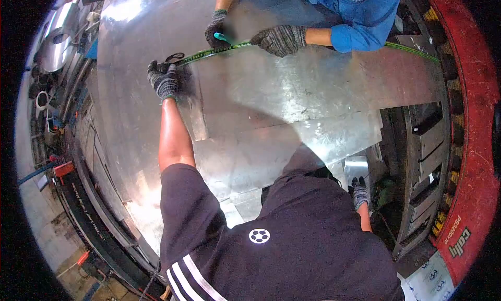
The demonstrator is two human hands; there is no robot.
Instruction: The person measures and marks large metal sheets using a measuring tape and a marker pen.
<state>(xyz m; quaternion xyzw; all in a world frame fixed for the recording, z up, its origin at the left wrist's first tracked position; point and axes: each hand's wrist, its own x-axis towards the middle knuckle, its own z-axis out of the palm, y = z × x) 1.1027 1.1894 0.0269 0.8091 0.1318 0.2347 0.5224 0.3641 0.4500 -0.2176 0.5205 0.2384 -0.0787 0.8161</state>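
Note:
My left hand, in a grey knit glove, is closed around the end of a green tape measure near a dark loop. The tape stretches over a large metal sheet and on to the right edge. A co-worker's gloved hand presses on the tape; the other gloved hand holds a turquoise marker beside it. My right hand, also gloved, is low on the right, its fingers apart at the lower edge of a small shiny plate.
The co-worker in a blue shirt leans over the far side. A red machine frame curves along the right, beside a slotted metal rail. Dark machine rails and tools lie at the left.

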